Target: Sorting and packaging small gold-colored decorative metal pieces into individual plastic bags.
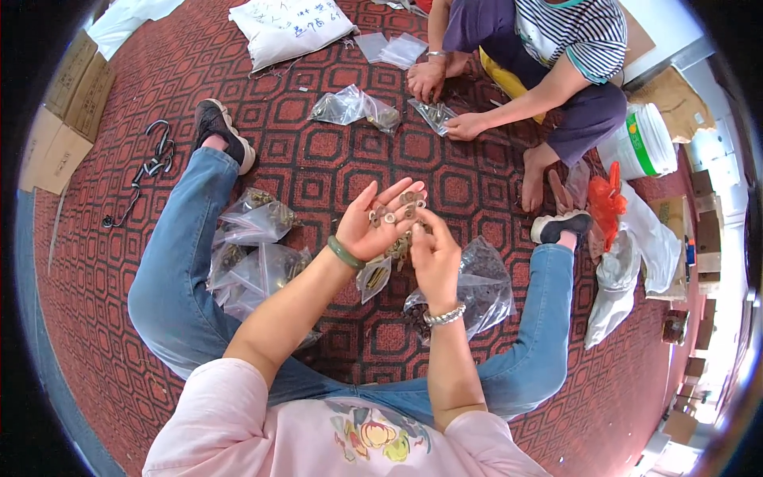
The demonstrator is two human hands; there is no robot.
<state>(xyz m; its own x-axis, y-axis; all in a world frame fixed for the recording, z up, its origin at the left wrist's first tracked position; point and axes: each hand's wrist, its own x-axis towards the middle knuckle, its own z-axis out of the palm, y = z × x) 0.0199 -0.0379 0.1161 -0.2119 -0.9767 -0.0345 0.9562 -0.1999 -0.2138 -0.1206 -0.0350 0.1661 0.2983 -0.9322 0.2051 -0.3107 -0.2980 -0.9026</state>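
My left hand is held palm up with its fingers stretched out. Several small ring-shaped pieces, like washers, lie on its palm and fingers. My right hand is beside it, its fingers curled and the index finger reaching to the rings. Whether its fingertips hold a ring is too small to tell. Under the hands, on the carpet, lies a small clear bag with brass-coloured pieces. A larger clear bag with dark contents lies by my right wrist. Clear bags of small metal parts are piled beside my left leg.
Across from me a person's hands handle a clear bag. More filled bags and a white sack lie ahead. Cardboard boxes stand left; a white bucket and red plastic bag stand right.
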